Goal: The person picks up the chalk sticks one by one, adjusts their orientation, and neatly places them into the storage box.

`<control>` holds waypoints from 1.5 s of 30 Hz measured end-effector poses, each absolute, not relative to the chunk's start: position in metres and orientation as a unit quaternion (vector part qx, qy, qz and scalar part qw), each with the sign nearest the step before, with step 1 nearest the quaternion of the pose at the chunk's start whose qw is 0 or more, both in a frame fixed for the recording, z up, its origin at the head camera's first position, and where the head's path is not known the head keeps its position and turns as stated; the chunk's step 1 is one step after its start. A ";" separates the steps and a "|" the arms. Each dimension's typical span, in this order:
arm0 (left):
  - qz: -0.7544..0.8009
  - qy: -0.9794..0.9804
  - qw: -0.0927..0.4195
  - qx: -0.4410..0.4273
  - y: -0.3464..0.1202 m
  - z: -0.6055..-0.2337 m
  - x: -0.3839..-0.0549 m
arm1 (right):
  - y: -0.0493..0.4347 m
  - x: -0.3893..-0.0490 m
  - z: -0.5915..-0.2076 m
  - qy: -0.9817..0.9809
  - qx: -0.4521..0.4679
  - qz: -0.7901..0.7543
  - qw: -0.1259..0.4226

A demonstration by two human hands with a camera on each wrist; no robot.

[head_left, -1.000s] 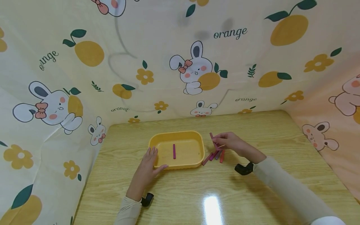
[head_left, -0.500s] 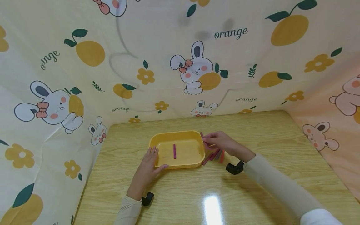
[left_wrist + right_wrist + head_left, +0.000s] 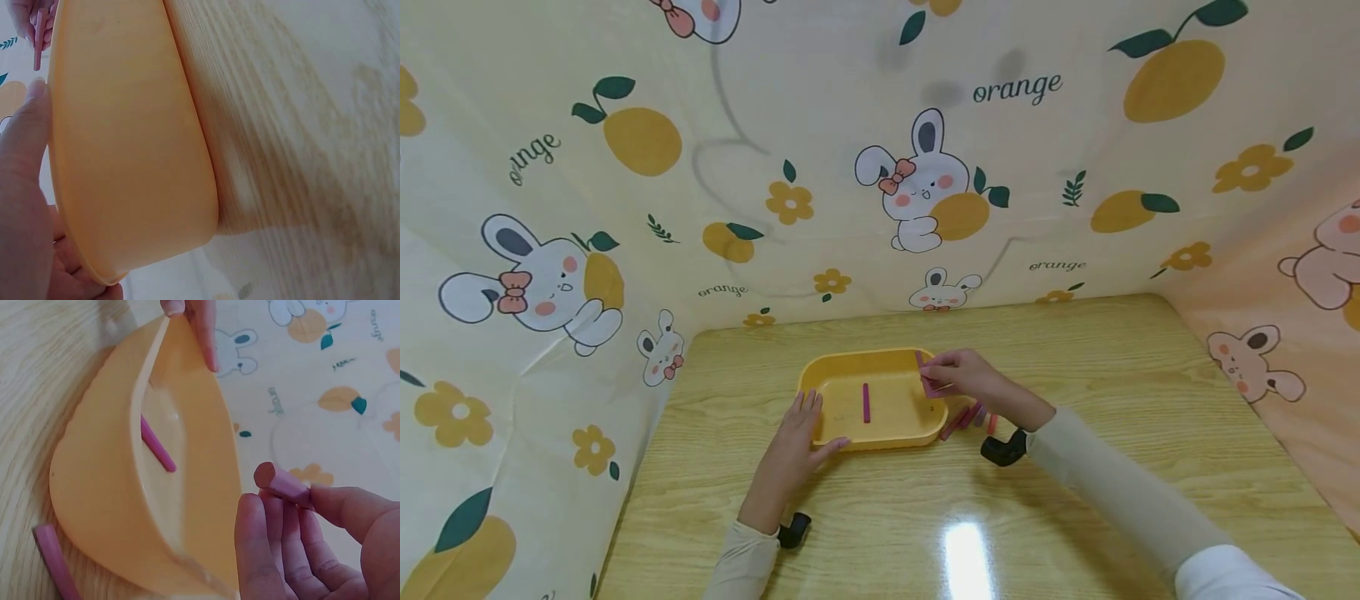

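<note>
In the head view a yellow plastic tray (image 3: pixel 842 442) stands on the table, with one magenta hexagonal stick (image 3: pixel 866 403) lying in it. My left hand (image 3: pixel 793 437) rests at the tray's near left corner, thumb along the near rim and fingers spread over the left end. My right hand (image 3: pixel 964 375) pinches a dusky pink hexagonal stick (image 3: pixel 284 485) above the tray's right rim; its flat end shows in the right wrist view. Several more pink, purple and red sticks (image 3: pixel 955 423) lie in a small heap just outside the tray's right end.
The wood-grain table (image 3: pixel 880 517) has a bright light reflection near its front. A patterned cloth (image 3: pixel 820 208) hangs behind and along both sides. A black wrist camera (image 3: pixel 1003 448) sits below the right wrist and another black camera (image 3: pixel 794 531) by the left.
My right hand has moved left with the pinched stick, from above the heap to the tray's right rim, uncovering more table behind it. My left hand has stayed in place.
</note>
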State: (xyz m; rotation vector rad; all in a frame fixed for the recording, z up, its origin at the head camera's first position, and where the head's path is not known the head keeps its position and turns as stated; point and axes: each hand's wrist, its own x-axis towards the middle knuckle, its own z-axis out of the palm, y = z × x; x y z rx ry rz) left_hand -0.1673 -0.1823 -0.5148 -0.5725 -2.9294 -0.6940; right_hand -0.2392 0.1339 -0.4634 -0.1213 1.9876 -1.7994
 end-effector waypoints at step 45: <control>-0.227 -0.958 0.039 -0.172 -0.183 -0.520 -0.168 | 0.063 -0.248 -0.490 0.725 0.025 -0.652 0.223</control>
